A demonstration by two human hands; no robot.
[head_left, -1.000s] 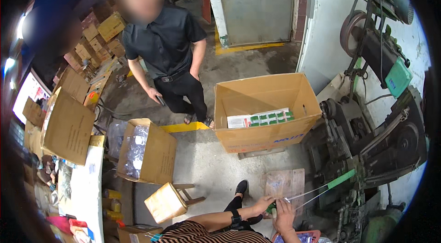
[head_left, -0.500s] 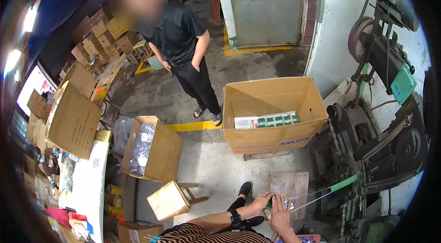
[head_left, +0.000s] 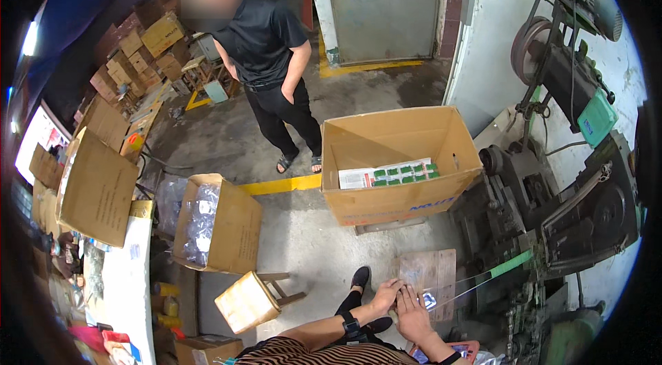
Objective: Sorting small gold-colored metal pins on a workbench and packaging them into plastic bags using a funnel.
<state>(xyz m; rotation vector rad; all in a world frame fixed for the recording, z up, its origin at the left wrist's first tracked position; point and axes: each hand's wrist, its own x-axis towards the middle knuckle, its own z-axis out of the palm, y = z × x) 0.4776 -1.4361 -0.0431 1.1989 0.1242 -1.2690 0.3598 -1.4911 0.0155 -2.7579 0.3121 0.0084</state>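
Observation:
My left hand (head_left: 387,297), with a dark watch on the wrist, is closed with its fingertips against my right hand (head_left: 414,316). The right fingers are stretched close together and cover what lies between the two hands. A small shiny blue-and-white pack (head_left: 429,301) shows at the edge of the right fingers; how it is held is not clear. Under and beyond the hands lies a wooden board (head_left: 436,272). A green-wrapped bar (head_left: 512,264) reaches from the machine toward the hands, with thin pale rods or strands running from it.
A big open carton (head_left: 400,208) ahead holds rows of green pieces on white card. Dark machinery (head_left: 586,206) stands right. Left are a wooden stool (head_left: 247,301), a carton of clear plastic packs (head_left: 238,230) and a white table (head_left: 127,289). A person (head_left: 279,55) stands beyond; a red basket (head_left: 471,349) sits near.
The view has shifted slightly, moving the scene left. My hands have drawn closer together, and the green piece seen between them earlier is now covered. The person beyond stands a little more upright.

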